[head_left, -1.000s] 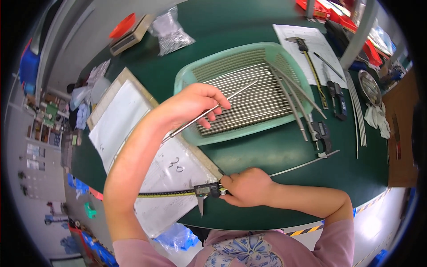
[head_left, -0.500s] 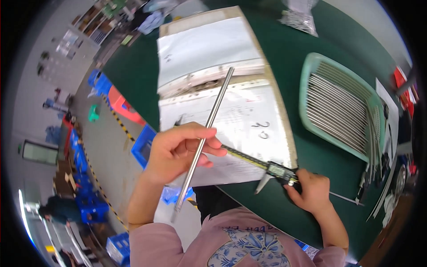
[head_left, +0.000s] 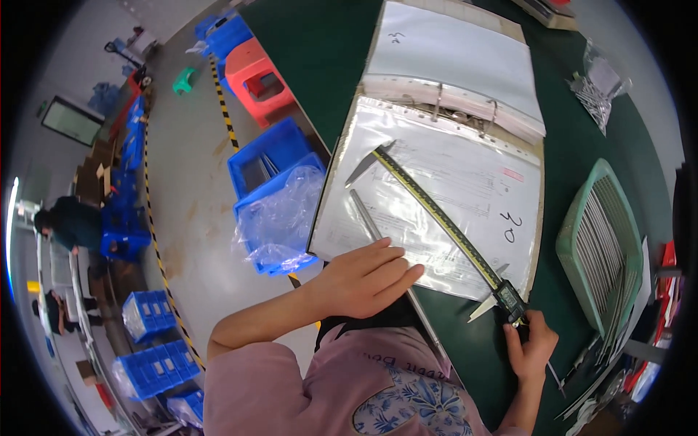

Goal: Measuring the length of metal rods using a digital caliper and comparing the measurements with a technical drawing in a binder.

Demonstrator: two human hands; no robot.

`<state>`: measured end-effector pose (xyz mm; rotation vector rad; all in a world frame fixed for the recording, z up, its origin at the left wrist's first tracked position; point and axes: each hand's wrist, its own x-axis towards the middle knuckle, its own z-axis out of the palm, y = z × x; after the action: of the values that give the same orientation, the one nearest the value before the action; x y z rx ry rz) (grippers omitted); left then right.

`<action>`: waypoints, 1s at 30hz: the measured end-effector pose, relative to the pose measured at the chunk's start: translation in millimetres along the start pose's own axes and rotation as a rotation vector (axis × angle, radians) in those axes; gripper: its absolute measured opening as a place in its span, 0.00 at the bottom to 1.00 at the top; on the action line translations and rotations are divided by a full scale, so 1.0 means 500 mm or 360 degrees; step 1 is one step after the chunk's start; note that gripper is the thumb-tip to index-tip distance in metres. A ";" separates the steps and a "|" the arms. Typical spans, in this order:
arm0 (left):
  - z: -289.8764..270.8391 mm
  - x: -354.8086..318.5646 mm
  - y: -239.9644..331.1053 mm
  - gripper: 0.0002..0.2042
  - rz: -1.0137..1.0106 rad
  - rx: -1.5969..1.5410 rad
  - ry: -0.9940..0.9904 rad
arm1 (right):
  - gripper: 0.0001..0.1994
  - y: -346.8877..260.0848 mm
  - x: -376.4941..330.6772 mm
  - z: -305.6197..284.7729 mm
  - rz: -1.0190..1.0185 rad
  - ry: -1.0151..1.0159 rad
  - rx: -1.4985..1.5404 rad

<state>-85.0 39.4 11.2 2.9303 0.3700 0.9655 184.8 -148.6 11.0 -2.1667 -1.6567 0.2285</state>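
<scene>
— What does your left hand have?

— Your left hand's grip is wrapped around a long thin grey metal rod, fingers curled over its middle. The rod runs from above the open ring binder's plastic-sleeved page down past your hand toward your chest, so one end lies over the paper and the other hangs off the bench edge.

— And your right hand?

— Your right grip is pinched on the sliding head of a digital caliper with a yellow-marked steel beam. The beam lies slantwise across the sleeved page, its far jaws near the binder's left edge, just beside the upper end of the rod. The two run almost side by side but I cannot tell whether they touch.

— What lies around you?

— The binder rests on the dark green bench. To your right sits a pale green plastic basket filled with more thin metal rods. On the floor to your left stand blue plastic crates and a red plastic stool.
</scene>
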 end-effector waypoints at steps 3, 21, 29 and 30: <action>0.036 -0.007 -0.002 0.12 0.0026 -0.0035 0.0090 | 0.11 -0.004 0.001 -0.004 0.0053 -0.0004 0.0076; 0.046 0.017 -0.031 0.09 -0.0053 -0.0262 -0.0018 | 0.11 0.003 -0.003 0.003 0.0051 -0.0035 0.0091; 0.051 0.014 -0.026 0.10 -0.0071 -0.0297 -0.0069 | 0.14 0.004 -0.022 -0.002 0.0100 -0.0049 0.0093; 0.055 0.016 -0.031 0.10 -0.0064 -0.0329 -0.0078 | 0.14 0.002 -0.022 -0.003 0.0132 -0.0057 0.0084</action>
<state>-66.1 57.6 -8.0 2.7441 0.3055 0.8681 182.9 -159.8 10.5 -2.2061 -1.5634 0.3329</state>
